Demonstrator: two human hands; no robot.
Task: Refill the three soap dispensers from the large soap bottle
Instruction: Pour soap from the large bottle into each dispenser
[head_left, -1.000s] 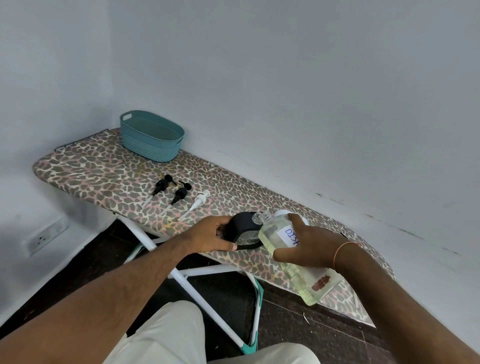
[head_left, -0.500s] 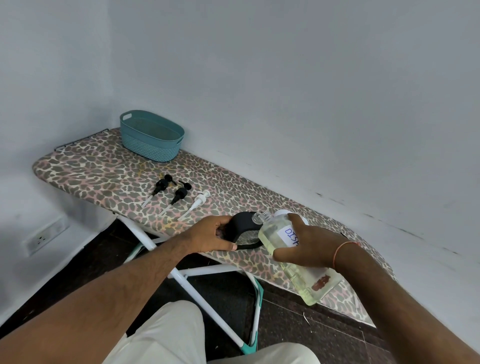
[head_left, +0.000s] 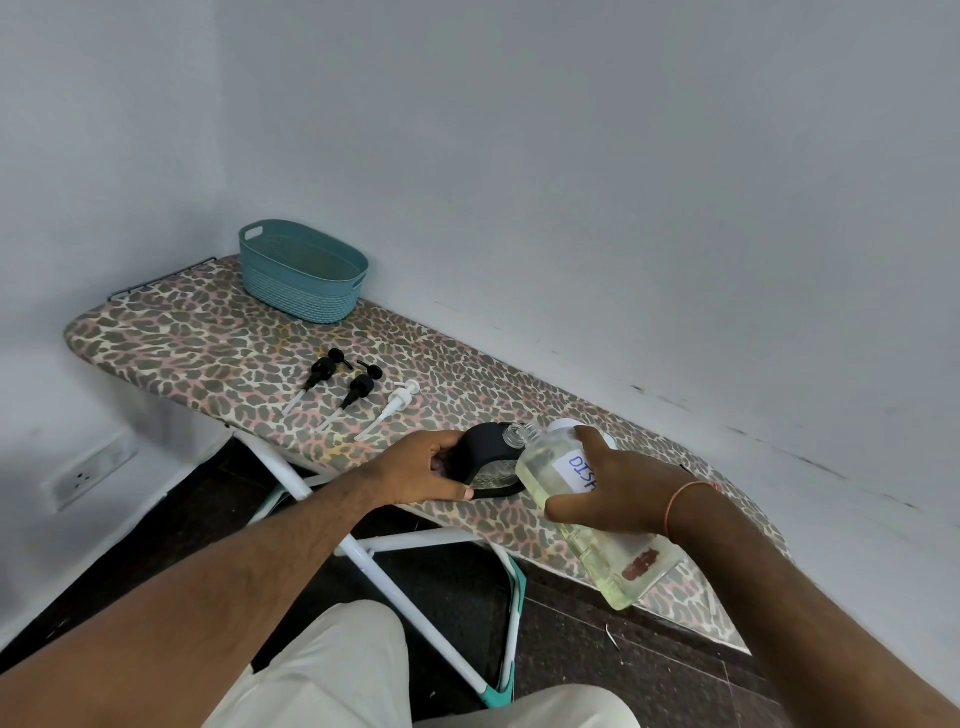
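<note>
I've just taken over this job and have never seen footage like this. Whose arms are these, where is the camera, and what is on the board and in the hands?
There is no machine here: a person works with bare hands, and the single camera sits on their head, looking forward and down. So the arms reaching in from below are the wearer's own.

The surface is an ironing board with a leopard-print cover. On it lie three pump heads with tubes, two black and one white, with a teal basket at the far end.

The left hand grips a black-wrapped dispenser standing on the board. The right hand holds the large soap bottle of yellowish liquid, tilted with its open neck at the dispenser. Whether soap is flowing cannot be seen. Something white peeks out behind the bottle; I cannot identify it.
</note>
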